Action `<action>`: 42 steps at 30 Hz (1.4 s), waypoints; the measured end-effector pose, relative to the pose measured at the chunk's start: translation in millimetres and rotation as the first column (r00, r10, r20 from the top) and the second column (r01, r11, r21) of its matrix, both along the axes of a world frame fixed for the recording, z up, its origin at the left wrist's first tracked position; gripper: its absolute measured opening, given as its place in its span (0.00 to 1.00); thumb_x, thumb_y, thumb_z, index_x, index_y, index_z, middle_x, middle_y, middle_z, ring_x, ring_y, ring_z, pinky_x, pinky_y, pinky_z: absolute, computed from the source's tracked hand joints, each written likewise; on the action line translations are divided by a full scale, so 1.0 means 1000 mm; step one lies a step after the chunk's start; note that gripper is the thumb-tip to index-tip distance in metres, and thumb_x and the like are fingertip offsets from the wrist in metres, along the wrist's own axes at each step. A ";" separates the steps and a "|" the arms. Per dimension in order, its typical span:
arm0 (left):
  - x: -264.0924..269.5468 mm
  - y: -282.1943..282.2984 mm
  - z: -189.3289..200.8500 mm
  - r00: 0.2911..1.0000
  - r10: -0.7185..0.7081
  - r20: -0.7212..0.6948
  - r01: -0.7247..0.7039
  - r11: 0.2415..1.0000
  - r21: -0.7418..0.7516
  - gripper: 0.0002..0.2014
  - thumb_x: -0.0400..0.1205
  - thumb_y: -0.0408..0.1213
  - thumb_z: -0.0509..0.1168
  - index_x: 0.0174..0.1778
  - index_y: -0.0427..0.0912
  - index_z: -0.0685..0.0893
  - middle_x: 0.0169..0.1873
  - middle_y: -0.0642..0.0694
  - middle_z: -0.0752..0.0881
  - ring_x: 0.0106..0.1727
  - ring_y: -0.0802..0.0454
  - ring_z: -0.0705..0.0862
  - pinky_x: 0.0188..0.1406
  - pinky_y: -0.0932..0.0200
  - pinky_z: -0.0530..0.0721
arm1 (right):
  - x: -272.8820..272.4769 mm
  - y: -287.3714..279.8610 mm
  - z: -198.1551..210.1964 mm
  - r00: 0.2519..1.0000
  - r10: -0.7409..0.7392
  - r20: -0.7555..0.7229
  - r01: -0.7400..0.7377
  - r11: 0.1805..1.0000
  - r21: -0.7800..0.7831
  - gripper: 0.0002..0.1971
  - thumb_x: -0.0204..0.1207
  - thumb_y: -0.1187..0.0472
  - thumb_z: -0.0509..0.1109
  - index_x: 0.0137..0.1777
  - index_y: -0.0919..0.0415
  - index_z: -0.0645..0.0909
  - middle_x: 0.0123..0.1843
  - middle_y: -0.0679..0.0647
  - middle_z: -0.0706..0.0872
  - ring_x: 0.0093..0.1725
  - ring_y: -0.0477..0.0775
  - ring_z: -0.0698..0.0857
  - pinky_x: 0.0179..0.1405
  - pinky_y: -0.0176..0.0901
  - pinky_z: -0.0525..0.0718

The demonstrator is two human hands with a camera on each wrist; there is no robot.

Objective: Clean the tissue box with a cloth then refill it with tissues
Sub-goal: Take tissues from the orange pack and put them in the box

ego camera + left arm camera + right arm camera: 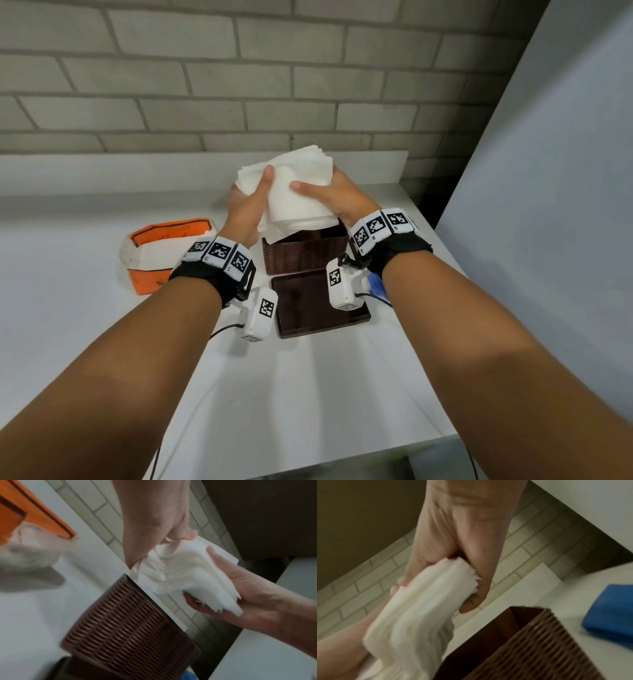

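Observation:
A thick stack of white tissues (294,192) is bent into a curve and held just above the open top of the brown wicker tissue box (303,255). My left hand (251,198) grips the stack's left side, thumb on top. My right hand (337,195) grips the right side, its thumb pressed across the front. The stack's lower edge hangs at the box's rim. In the left wrist view the tissues (180,572) sit between both hands over the box (128,635). The right wrist view shows the box (539,649) open and dark inside.
The box's dark brown lid (308,308) lies flat in front of it. An orange tissue packet (154,253), torn open, sits to the left. A blue cloth (611,611) lies to the right of the box. A brick wall stands behind and a grey panel to the right.

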State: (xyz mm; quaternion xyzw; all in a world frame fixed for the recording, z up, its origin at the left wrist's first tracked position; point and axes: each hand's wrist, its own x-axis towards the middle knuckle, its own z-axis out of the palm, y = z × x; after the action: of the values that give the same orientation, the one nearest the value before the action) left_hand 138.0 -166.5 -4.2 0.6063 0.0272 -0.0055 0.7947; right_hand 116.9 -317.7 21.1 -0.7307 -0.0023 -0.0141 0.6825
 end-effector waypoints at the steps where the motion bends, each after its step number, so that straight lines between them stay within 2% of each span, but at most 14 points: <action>1: 0.002 0.002 -0.001 1.000 0.003 -0.013 -0.002 0.999 0.044 0.35 0.71 0.56 0.73 0.71 0.42 0.75 0.63 0.45 0.85 0.61 0.49 0.86 0.63 0.44 0.84 | 0.002 -0.005 -0.001 0.998 -0.050 0.028 0.052 0.997 -0.053 0.30 0.68 0.61 0.80 0.70 0.64 0.76 0.66 0.60 0.85 0.63 0.57 0.86 0.65 0.52 0.84; 5: 0.008 0.002 0.000 0.993 -0.113 -0.023 0.115 0.974 0.195 0.36 0.82 0.28 0.63 0.82 0.48 0.51 0.70 0.42 0.72 0.66 0.45 0.78 0.67 0.49 0.79 | 0.014 -0.019 -0.024 0.979 -0.201 0.031 0.203 0.963 -0.177 0.33 0.68 0.54 0.79 0.71 0.65 0.73 0.67 0.59 0.84 0.66 0.57 0.84 0.71 0.56 0.79; 8: 0.013 -0.004 -0.009 0.988 -0.135 0.077 0.098 0.926 0.365 0.34 0.82 0.21 0.58 0.81 0.45 0.53 0.70 0.41 0.72 0.59 0.50 0.76 0.50 0.68 0.81 | 0.025 -0.022 -0.047 0.973 -0.230 -0.023 0.220 0.951 -0.217 0.40 0.65 0.43 0.76 0.73 0.64 0.69 0.68 0.58 0.83 0.67 0.57 0.82 0.71 0.57 0.79; 10: 0.014 -0.006 -0.013 0.985 -0.121 0.122 0.052 0.887 0.460 0.29 0.82 0.22 0.57 0.78 0.42 0.59 0.71 0.38 0.72 0.53 0.54 0.77 0.35 0.80 0.77 | 0.021 -0.017 -0.040 0.967 -0.243 -0.079 0.219 0.948 -0.233 0.35 0.73 0.48 0.72 0.75 0.65 0.66 0.68 0.57 0.80 0.67 0.58 0.81 0.71 0.55 0.78; 12: 0.015 -0.006 -0.016 0.985 -0.128 0.117 0.042 0.832 0.554 0.25 0.83 0.23 0.57 0.77 0.40 0.64 0.70 0.37 0.74 0.51 0.53 0.76 0.30 0.76 0.75 | 0.021 -0.017 -0.034 0.958 -0.245 -0.150 0.208 0.952 -0.223 0.30 0.77 0.54 0.67 0.75 0.67 0.63 0.65 0.56 0.79 0.65 0.57 0.81 0.69 0.53 0.79; 15: 0.018 -0.007 -0.016 0.985 -0.160 0.061 0.074 0.720 0.690 0.24 0.83 0.26 0.56 0.77 0.38 0.65 0.71 0.38 0.75 0.64 0.45 0.77 0.51 0.65 0.73 | 0.021 -0.017 -0.028 0.958 -0.221 -0.182 0.147 0.924 -0.353 0.25 0.74 0.57 0.63 0.69 0.70 0.73 0.62 0.62 0.84 0.62 0.62 0.84 0.62 0.52 0.81; 19: 0.022 -0.010 -0.012 0.962 -0.271 -0.037 0.168 0.482 0.860 0.23 0.84 0.25 0.49 0.77 0.33 0.66 0.72 0.34 0.74 0.72 0.37 0.73 0.64 0.55 0.73 | 0.020 -0.015 -0.026 0.956 -0.222 -0.190 0.074 0.814 -0.576 0.19 0.78 0.60 0.62 0.65 0.68 0.79 0.63 0.62 0.84 0.61 0.61 0.83 0.49 0.42 0.76; 23: 0.025 -0.012 -0.014 0.950 -0.293 -0.106 0.197 0.302 0.933 0.21 0.83 0.24 0.48 0.73 0.30 0.68 0.69 0.30 0.76 0.68 0.34 0.76 0.59 0.51 0.76 | 0.023 -0.017 -0.026 0.937 -0.247 -0.247 0.026 0.753 -0.658 0.06 0.74 0.60 0.63 0.42 0.62 0.77 0.43 0.54 0.82 0.42 0.55 0.82 0.38 0.41 0.77; 26: 0.026 -0.014 -0.016 0.941 -0.304 -0.149 0.205 0.160 0.966 0.19 0.83 0.25 0.49 0.71 0.28 0.68 0.67 0.30 0.77 0.65 0.34 0.78 0.51 0.54 0.74 | 0.024 -0.019 -0.023 0.924 -0.264 -0.276 0.011 0.739 -0.673 0.12 0.71 0.62 0.66 0.28 0.59 0.69 0.30 0.50 0.74 0.30 0.49 0.74 0.25 0.37 0.70; 32: 0.029 -0.018 -0.017 0.906 -0.377 -0.190 0.180 -0.062 0.982 0.16 0.83 0.29 0.51 0.63 0.28 0.77 0.62 0.32 0.82 0.58 0.38 0.81 0.55 0.52 0.77 | 0.023 -0.012 -0.021 0.919 -0.263 -0.294 -0.071 0.623 -0.779 0.11 0.70 0.58 0.65 0.29 0.59 0.70 0.32 0.52 0.75 0.40 0.57 0.79 0.27 0.37 0.70; 34: 0.029 -0.017 -0.021 0.920 -0.372 -0.128 0.120 -0.047 0.992 0.16 0.82 0.29 0.53 0.64 0.28 0.77 0.62 0.32 0.80 0.62 0.35 0.80 0.58 0.50 0.77 | 0.024 -0.009 -0.022 0.920 -0.252 -0.301 -0.095 0.601 -0.793 0.13 0.73 0.57 0.63 0.29 0.59 0.69 0.32 0.52 0.75 0.43 0.58 0.79 0.28 0.38 0.71; 37: 0.027 -0.010 -0.025 0.941 -0.337 0.037 0.008 0.133 0.991 0.18 0.81 0.28 0.57 0.66 0.29 0.77 0.62 0.30 0.76 0.62 0.32 0.79 0.60 0.46 0.78 | 0.026 -0.008 -0.019 0.917 -0.216 -0.335 -0.159 0.572 -0.805 0.10 0.76 0.58 0.61 0.35 0.62 0.73 0.38 0.54 0.78 0.46 0.57 0.79 0.35 0.41 0.75; 40: 0.013 0.005 -0.024 0.940 -0.295 0.173 -0.103 0.236 0.966 0.19 0.78 0.25 0.60 0.65 0.33 0.81 0.62 0.31 0.76 0.63 0.32 0.77 0.61 0.47 0.79 | 0.026 -0.007 -0.012 0.906 -0.198 -0.375 -0.224 0.526 -0.820 0.08 0.77 0.62 0.61 0.37 0.64 0.73 0.39 0.55 0.77 0.36 0.53 0.77 0.29 0.38 0.71; 42: -0.005 0.021 -0.021 0.951 -0.267 0.158 -0.096 0.232 0.968 0.17 0.79 0.30 0.62 0.65 0.37 0.82 0.62 0.34 0.77 0.64 0.35 0.78 0.60 0.47 0.79 | 0.026 -0.007 -0.011 0.900 -0.202 -0.388 -0.250 0.491 -0.835 0.10 0.77 0.63 0.61 0.34 0.63 0.71 0.34 0.53 0.73 0.30 0.50 0.72 0.26 0.38 0.67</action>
State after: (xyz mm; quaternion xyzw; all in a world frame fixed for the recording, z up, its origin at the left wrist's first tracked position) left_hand 133.0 -145.4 -25.4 0.9602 -0.1263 0.0577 0.2423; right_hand 143.1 -324.5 9.8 -0.9567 0.1332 0.1626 0.2014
